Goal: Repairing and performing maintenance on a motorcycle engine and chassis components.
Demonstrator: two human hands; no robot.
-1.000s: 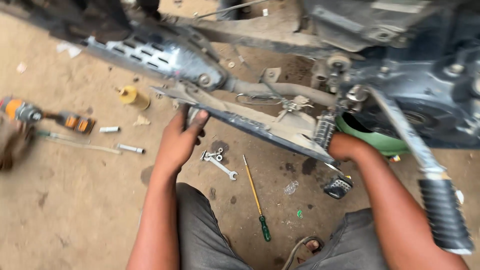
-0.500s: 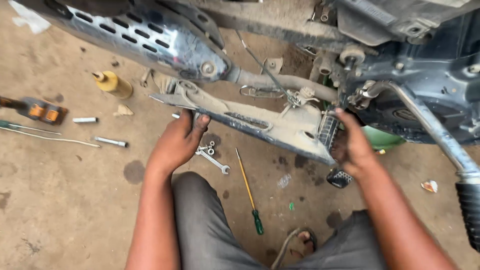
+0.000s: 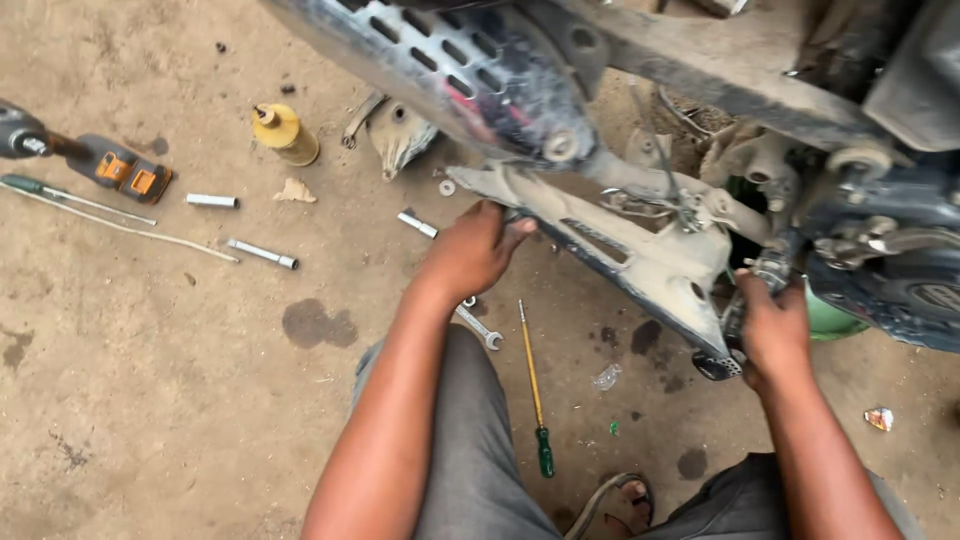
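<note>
Under the motorcycle, your left hand [image 3: 470,250] grips the dusty grey metal bracket [image 3: 640,262]; your right hand [image 3: 772,335] clasps its black footpeg [image 3: 718,362] end

A small yellow bottle [image 3: 285,133] lies tipped on the dirt floor [image 3: 150,400], upper left, near the drill. A crumpled scrap of wrapper [image 3: 879,418], red and silvery, lies on the floor at far right. No signs or screens show, and no readable labels.
</note>
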